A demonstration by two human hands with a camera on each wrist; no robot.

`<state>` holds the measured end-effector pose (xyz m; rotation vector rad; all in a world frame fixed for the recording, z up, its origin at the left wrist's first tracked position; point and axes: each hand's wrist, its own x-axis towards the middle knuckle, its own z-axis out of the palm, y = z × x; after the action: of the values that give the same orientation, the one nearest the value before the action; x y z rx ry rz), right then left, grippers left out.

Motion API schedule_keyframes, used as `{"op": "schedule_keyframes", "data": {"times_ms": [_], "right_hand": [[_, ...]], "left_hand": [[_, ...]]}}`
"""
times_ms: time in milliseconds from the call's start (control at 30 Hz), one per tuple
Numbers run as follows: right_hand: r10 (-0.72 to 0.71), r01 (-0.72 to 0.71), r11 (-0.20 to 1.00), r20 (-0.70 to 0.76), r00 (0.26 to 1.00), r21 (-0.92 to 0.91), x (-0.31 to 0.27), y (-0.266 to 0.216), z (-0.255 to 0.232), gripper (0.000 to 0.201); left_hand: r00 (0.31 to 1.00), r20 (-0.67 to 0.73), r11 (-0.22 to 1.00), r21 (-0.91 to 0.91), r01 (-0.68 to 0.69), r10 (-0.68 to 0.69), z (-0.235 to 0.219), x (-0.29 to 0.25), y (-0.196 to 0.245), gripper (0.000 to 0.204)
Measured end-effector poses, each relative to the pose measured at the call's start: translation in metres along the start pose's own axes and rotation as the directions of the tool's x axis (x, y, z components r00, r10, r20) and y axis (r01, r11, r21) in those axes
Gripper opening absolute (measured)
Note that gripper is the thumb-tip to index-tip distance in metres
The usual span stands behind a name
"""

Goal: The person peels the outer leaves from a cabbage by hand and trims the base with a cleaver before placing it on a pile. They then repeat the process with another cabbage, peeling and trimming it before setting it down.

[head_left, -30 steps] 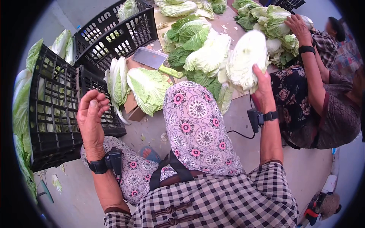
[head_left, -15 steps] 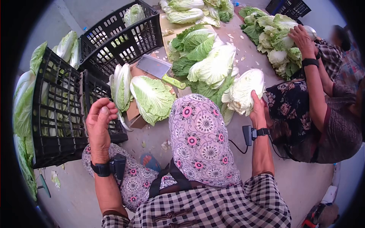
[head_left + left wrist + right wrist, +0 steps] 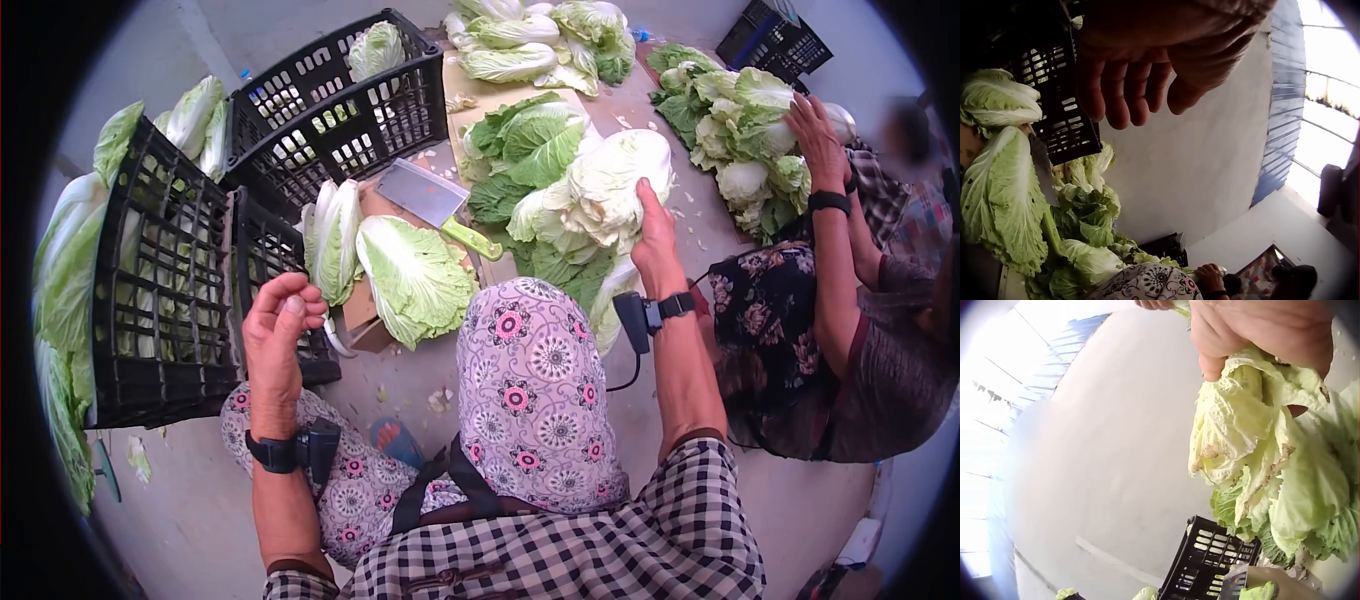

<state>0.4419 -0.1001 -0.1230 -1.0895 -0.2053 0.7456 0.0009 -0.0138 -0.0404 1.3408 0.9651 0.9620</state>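
Observation:
My right hand (image 3: 655,235) grips a trimmed pale napa cabbage (image 3: 615,185) from its right side, with the thumb lying along it. In the head view this cabbage overlaps a heap of leafy green napa cabbages (image 3: 535,145). The right wrist view shows its crinkled leaf tips (image 3: 1235,419), browned at some edges. My left hand (image 3: 275,335) hangs in the air with nothing in it, fingers loosely bent, beside a black crate (image 3: 165,300). A cleaver (image 3: 420,195) with a green handle lies between the heap and a whole napa cabbage (image 3: 415,275) on a cardboard box.
Another black crate (image 3: 340,130) stands at the back left, holding cabbages. More napa cabbages (image 3: 510,60) lie at the far end. On the right a seated person's hand (image 3: 818,140) rests at another cabbage heap (image 3: 740,120). Leaf scraps (image 3: 440,400) litter the floor.
My right hand has lowered the cabbage, then brought it up and left over the heap, turning it so its frilly leaf tips show. The left hand stays raised, empty. The head view has shifted.

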Motion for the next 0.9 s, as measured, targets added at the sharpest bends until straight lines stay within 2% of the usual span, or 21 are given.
{"op": "schedule_keyframes", "data": {"times_ms": [200,300,400,467,600,733,833,900], "right_hand": [[-0.021,0.021,0.999,-0.006,1.000,-0.031,0.037,0.010,0.030,0.047],[-0.011,0.014,0.998,0.044,0.999,-0.060,0.060,0.019,0.036,0.047],[0.017,-0.014,0.954,0.006,1.000,-0.301,0.082,0.038,0.030,0.046],[-0.020,0.006,0.945,-0.037,0.999,-0.328,0.102,0.058,0.012,0.045],[-0.037,0.010,0.907,-0.056,0.998,-0.421,0.088,0.050,0.016,0.046],[0.160,-0.207,0.774,-0.132,0.978,-0.598,0.067,0.016,0.021,0.053],[0.165,-0.173,0.771,-0.070,0.984,-0.613,0.061,0.008,0.008,0.045],[0.108,-0.141,0.776,-0.091,0.990,-0.614,0.056,0.009,0.002,0.042]], "left_hand": [[1.000,0.002,1.000,-0.004,0.019,-0.019,0.000,0.003,0.000,0.032],[0.999,0.010,0.999,0.012,0.033,-0.033,0.000,0.005,0.000,0.031],[0.999,0.012,0.998,0.035,0.044,-0.044,-0.001,0.007,-0.001,0.031],[0.999,0.024,0.998,0.050,0.043,-0.044,-0.001,0.007,0.000,0.031],[0.999,0.010,0.998,0.046,0.051,-0.052,0.000,0.007,0.002,0.031],[0.998,0.029,0.998,0.037,0.051,-0.052,0.002,0.009,0.001,0.030],[0.998,0.030,0.998,0.035,0.052,-0.053,0.003,0.009,0.001,0.029],[0.998,0.028,0.998,0.023,0.053,-0.054,-0.002,0.009,-0.004,0.029]]}}
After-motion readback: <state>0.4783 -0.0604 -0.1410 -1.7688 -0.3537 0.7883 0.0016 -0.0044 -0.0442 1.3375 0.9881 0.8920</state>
